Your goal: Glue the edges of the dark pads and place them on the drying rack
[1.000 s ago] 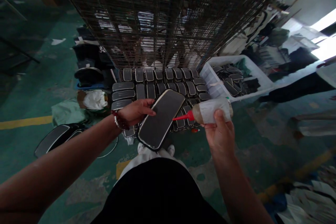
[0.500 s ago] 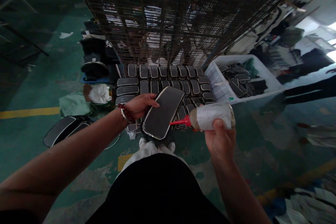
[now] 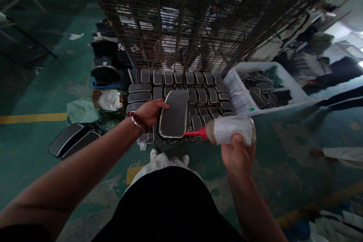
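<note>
My left hand [image 3: 149,113] grips a dark grey, rounded panel [image 3: 174,115] by its left edge, thumb on top and the other fingers out of sight beneath. A pale line runs around the panel's rim. In my right hand [image 3: 237,155] a squeeze bottle [image 3: 231,130] wrapped in white lies on its side, pointing left. Its red nozzle [image 3: 197,133] has its tip at the panel's lower right corner; whether it touches is hard to tell. Below the panel, rows of similar dark panels [image 3: 202,96] are laid out closely together.
A wire rack [image 3: 176,26] rises behind the rows. At right stands a white crate [image 3: 241,100] holding more dark pieces. Left are an open bag [image 3: 109,100], dark stacked goods [image 3: 104,53] and two loose panels [image 3: 68,140] on the green floor. Another person's legs show at far right.
The held panel has turned more upright, its top swinging left. The nozzle tip has gone from its right side to the lower right corner. Both hands keep their hold.
</note>
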Action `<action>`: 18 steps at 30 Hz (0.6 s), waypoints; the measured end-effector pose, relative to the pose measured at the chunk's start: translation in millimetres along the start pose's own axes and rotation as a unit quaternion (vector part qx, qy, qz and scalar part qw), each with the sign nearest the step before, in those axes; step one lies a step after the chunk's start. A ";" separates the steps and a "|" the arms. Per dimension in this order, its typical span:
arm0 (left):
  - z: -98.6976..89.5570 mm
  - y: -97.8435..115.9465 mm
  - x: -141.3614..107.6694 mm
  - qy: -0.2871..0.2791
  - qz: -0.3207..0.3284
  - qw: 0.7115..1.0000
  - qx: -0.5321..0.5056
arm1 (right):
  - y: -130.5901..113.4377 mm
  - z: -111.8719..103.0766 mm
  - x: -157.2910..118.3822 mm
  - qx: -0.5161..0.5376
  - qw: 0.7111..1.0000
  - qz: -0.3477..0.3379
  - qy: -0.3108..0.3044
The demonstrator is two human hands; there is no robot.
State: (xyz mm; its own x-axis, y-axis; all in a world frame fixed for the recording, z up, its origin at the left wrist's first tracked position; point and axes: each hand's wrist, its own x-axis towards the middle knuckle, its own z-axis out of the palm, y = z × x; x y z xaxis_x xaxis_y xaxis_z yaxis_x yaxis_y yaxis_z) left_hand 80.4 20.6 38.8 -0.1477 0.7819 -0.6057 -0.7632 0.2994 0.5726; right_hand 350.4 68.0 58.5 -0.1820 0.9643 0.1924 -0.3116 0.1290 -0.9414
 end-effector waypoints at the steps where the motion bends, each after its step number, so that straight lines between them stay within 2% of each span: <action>1: 0.4 0.0 -0.1 0.017 0.000 1.000 -0.012 | 1.6 -0.4 0.0 0.001 1.000 0.001 0.005; 4: 0.6 -0.9 0.5 0.057 -0.010 0.997 -0.048 | 10.5 0.8 -4.4 0.016 0.999 0.013 0.027; 6: 0.5 -3.1 1.9 0.068 -0.024 0.995 -0.069 | 18.4 4.6 -9.7 0.042 0.996 0.052 0.053; 8: 1.4 -7.1 4.0 0.080 -0.016 0.993 -0.084 | 24.5 10.5 -12.6 0.089 0.982 0.147 0.072; 10: 3.7 -13.4 6.1 0.094 0.019 0.992 -0.088 | 26.4 16.5 -8.4 0.147 0.953 0.258 0.068; 12: 6.8 -22.0 7.5 0.091 0.049 0.991 -0.084 | 24.3 20.7 5.0 0.190 0.932 0.300 0.070; 13: 8.5 -27.0 7.7 0.080 0.055 0.992 -0.077 | 22.7 21.8 14.5 0.199 0.934 0.285 0.078; 15: 11.5 -37.4 7.4 0.045 0.049 0.996 -0.053 | 20.3 21.9 35.8 0.182 0.956 0.206 0.100; 18: 16.4 -51.2 5.1 -0.020 0.036 0.999 -0.004 | 23.6 19.0 63.1 0.102 0.987 0.090 0.081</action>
State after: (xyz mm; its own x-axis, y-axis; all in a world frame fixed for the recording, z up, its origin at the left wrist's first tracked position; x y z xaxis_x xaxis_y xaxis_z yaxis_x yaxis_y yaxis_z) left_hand 129.0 18.2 15.5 -0.1761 0.8227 -0.5404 -0.7568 0.2379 0.6089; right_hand 313.9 127.6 53.7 -0.1054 0.9938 -0.0359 -0.4727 -0.0819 -0.8774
